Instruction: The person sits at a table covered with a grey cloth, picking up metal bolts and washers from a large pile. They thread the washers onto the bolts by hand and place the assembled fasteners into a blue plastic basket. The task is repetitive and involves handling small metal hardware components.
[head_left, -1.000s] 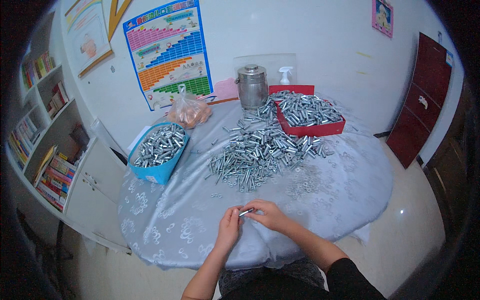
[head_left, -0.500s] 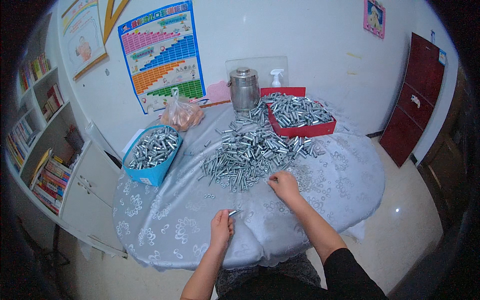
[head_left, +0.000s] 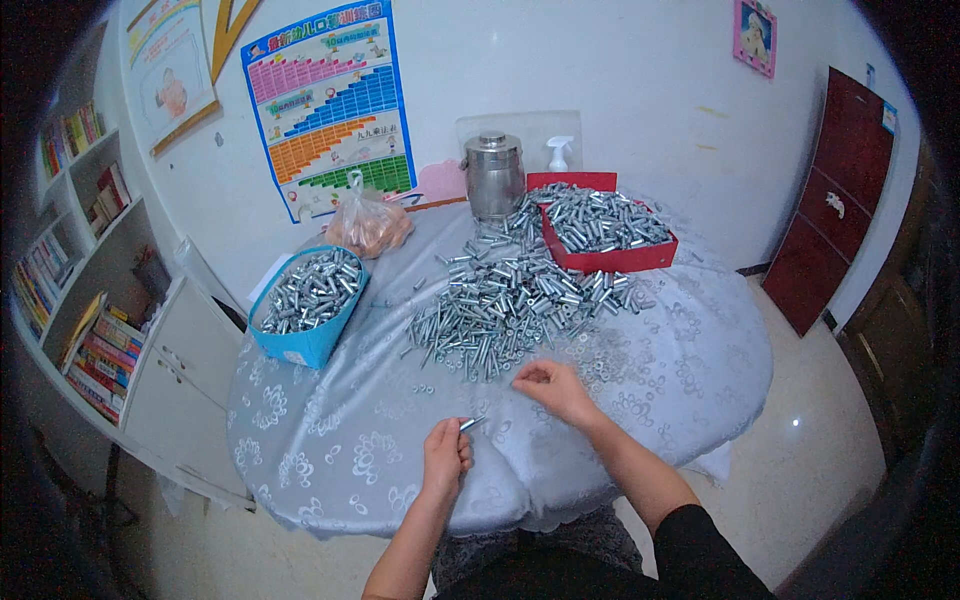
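Note:
My left hand (head_left: pixel 446 456) is closed around a slim silvery metal bolt (head_left: pixel 471 424), whose tip sticks out past the thumb toward the right. The hand is over the near part of the table. My right hand (head_left: pixel 553 389) has thumb and fingers pinched together just in front of the pile; whatever is between the fingertips is too small to make out. Beyond both hands spreads a heap of loose metal sleeves, bolts and nuts (head_left: pixel 520 300). A few nuts (head_left: pixel 424 389) lie apart at its near left, and washers or nuts (head_left: pixel 600 370) are scattered at its right.
A blue basket (head_left: pixel 312 347) full of metal parts stands at the left, a red box (head_left: pixel 625 260) of them at the back right. Behind are a bag of brownish things (head_left: pixel 368 228), a steel canister (head_left: pixel 494 178) and a spray bottle (head_left: pixel 559 153). A patterned silvery cloth (head_left: pixel 330 440) covers the table.
My right hand has drawn back from the heap's near right edge, leftward and toward my left hand, fingers pinched. My left hand keeps its hold on the bolt, almost still.

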